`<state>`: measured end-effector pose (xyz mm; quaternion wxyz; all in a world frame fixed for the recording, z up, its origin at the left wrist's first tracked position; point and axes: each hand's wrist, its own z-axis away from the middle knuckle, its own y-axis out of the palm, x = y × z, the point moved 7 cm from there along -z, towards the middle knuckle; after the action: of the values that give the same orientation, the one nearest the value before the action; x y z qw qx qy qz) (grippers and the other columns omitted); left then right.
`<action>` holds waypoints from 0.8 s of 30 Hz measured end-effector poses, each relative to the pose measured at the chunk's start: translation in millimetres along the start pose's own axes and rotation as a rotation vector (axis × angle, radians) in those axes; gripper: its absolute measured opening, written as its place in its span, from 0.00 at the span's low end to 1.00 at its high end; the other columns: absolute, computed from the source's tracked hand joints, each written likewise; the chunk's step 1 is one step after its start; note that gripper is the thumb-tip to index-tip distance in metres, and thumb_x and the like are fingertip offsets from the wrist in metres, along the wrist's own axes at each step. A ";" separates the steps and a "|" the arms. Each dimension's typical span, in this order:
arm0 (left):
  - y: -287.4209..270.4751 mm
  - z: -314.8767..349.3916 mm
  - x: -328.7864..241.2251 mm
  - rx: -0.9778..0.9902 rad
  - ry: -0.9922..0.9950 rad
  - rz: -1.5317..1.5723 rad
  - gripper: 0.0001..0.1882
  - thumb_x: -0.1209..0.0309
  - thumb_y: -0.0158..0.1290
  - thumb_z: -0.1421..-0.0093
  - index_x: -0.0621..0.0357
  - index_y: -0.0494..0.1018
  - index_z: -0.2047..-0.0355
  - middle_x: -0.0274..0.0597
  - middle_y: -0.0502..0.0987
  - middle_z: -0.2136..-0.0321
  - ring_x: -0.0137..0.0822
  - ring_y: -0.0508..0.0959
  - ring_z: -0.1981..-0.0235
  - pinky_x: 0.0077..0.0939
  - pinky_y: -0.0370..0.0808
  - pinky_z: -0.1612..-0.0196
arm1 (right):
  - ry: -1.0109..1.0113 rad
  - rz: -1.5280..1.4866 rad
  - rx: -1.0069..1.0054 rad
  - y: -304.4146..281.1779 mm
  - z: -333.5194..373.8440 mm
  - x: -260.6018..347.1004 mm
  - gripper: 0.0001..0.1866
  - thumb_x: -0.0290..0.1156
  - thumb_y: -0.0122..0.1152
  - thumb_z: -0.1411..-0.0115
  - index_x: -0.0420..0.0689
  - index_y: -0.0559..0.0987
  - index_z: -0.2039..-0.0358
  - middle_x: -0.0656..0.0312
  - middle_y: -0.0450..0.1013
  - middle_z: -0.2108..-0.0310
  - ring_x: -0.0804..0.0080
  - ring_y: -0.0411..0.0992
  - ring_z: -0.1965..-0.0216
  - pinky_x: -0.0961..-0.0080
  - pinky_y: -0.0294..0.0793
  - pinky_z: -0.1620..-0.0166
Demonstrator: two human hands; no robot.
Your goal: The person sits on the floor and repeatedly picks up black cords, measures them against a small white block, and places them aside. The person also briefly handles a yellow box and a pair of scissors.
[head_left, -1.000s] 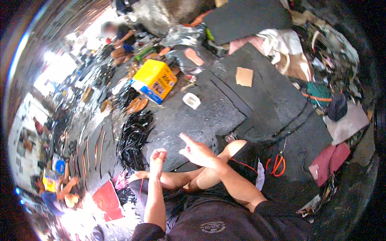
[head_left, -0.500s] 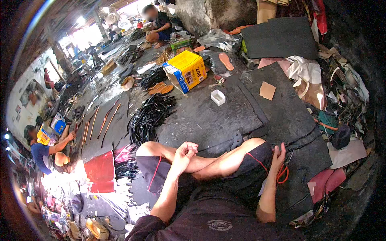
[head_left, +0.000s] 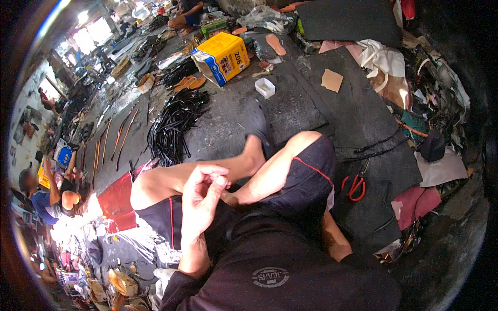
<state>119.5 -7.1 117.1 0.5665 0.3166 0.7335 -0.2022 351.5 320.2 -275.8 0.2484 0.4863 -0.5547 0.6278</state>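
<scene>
My left hand (head_left: 205, 198) is raised over my lap, its thumb and curled fingers brought together. Whatever may lie between the fingertips is too small to make out. Beside my right thigh only the forearm (head_left: 335, 237) shows; the thigh and shorts hide my right hand. Red-handled scissors (head_left: 356, 187) lie on the dark floor mat to the right of my knee. Beyond them, thin black cords (head_left: 377, 146) run across the mat. To the left, past my bent leg, a bundle of shiny black strips (head_left: 174, 127) is spread out.
A small white tray (head_left: 265, 88), a tan square piece (head_left: 332, 81) and a yellow carton (head_left: 222, 58) stand or lie ahead. Scrap material (head_left: 386, 72) is heaped at the right. Brown strips (head_left: 106, 140) and a red sheet (head_left: 115, 199) lie left, near a seated co-worker (head_left: 49, 194).
My right hand has gone from beside the knee down behind my thigh. My left hand has come closer. My legs have shifted, with a dark-shod foot now showing ahead; the view has moved too.
</scene>
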 end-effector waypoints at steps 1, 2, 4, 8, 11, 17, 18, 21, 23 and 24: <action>-2.2 6.3 -3.4 -0.028 -0.003 0.008 0.07 0.77 0.53 0.33 0.61 0.73 0.55 0.33 0.77 0.68 0.22 0.76 0.66 0.17 0.73 0.59 | 0.005 0.003 0.008 1.3 -0.9 3.7 0.27 0.41 0.47 0.32 0.41 0.67 0.37 0.59 0.61 0.34 0.67 0.59 0.34 0.73 0.54 0.33; -3.2 11.0 -7.6 -0.031 0.016 0.007 0.07 0.76 0.53 0.33 0.61 0.73 0.56 0.34 0.77 0.68 0.22 0.75 0.67 0.17 0.73 0.60 | 0.009 0.003 0.010 1.4 -1.7 6.7 0.27 0.42 0.47 0.32 0.41 0.67 0.37 0.59 0.61 0.34 0.67 0.59 0.34 0.73 0.54 0.33; -5.3 18.1 -12.8 -0.058 0.043 -0.016 0.07 0.75 0.53 0.33 0.61 0.73 0.55 0.34 0.76 0.69 0.22 0.75 0.67 0.17 0.72 0.60 | 0.018 0.004 0.019 1.5 -3.3 10.9 0.28 0.42 0.47 0.33 0.41 0.67 0.37 0.59 0.61 0.34 0.67 0.60 0.35 0.73 0.54 0.33; -5.9 24.6 -21.1 -0.050 0.086 -0.030 0.07 0.74 0.54 0.33 0.60 0.73 0.56 0.33 0.75 0.70 0.23 0.74 0.66 0.18 0.71 0.60 | 0.037 -0.004 0.028 0.3 -6.6 13.8 0.29 0.44 0.47 0.33 0.42 0.67 0.37 0.59 0.62 0.34 0.67 0.60 0.35 0.73 0.54 0.32; -11.1 25.7 -24.7 -0.101 0.120 -0.139 0.06 0.74 0.54 0.33 0.60 0.74 0.57 0.32 0.75 0.70 0.23 0.74 0.67 0.18 0.71 0.60 | 0.060 0.001 0.029 -0.8 -9.6 12.6 0.29 0.45 0.48 0.34 0.42 0.67 0.37 0.59 0.62 0.34 0.67 0.61 0.35 0.73 0.54 0.32; -73.4 38.5 -56.0 -0.498 0.406 -1.084 0.08 0.72 0.54 0.36 0.63 0.74 0.58 0.47 0.77 0.62 0.46 0.76 0.56 0.38 0.71 0.49 | 0.107 -0.024 0.009 -2.9 -24.6 9.9 0.30 0.47 0.48 0.35 0.43 0.67 0.37 0.59 0.63 0.35 0.67 0.61 0.36 0.74 0.54 0.32; -89.6 44.5 -54.9 -0.578 0.395 -1.094 0.09 0.71 0.53 0.35 0.64 0.74 0.58 0.48 0.77 0.61 0.47 0.76 0.55 0.40 0.71 0.48 | 0.119 -0.036 0.002 -4.0 -29.6 10.0 0.31 0.47 0.48 0.35 0.43 0.67 0.37 0.59 0.63 0.35 0.67 0.62 0.36 0.74 0.54 0.32; -132.5 60.3 -41.3 -0.707 0.333 -1.180 0.11 0.68 0.53 0.33 0.65 0.74 0.60 0.49 0.77 0.61 0.47 0.76 0.56 0.40 0.71 0.48 | 0.174 -0.103 -0.050 -19.2 -51.7 9.1 0.31 0.49 0.48 0.36 0.44 0.67 0.37 0.59 0.64 0.35 0.67 0.62 0.36 0.74 0.54 0.32; -155.4 70.8 -23.1 -0.765 0.309 -1.076 0.10 0.68 0.55 0.34 0.64 0.74 0.61 0.49 0.77 0.63 0.47 0.77 0.57 0.40 0.72 0.49 | 0.219 -0.186 -0.090 -30.8 -68.2 9.3 0.32 0.49 0.48 0.36 0.44 0.67 0.37 0.59 0.64 0.35 0.67 0.62 0.36 0.74 0.54 0.32; -166.5 74.3 -12.1 -0.796 0.232 -1.130 0.10 0.68 0.55 0.34 0.64 0.74 0.61 0.50 0.77 0.64 0.47 0.77 0.59 0.41 0.72 0.50 | 0.245 -0.240 -0.111 -37.3 -76.7 9.7 0.32 0.50 0.48 0.36 0.44 0.67 0.37 0.59 0.64 0.35 0.67 0.62 0.36 0.74 0.54 0.32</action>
<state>58.1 -178.1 97.9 0.3656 -0.3253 0.8596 -0.1468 353.6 399.7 -243.5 0.4136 0.4544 -0.4922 0.6166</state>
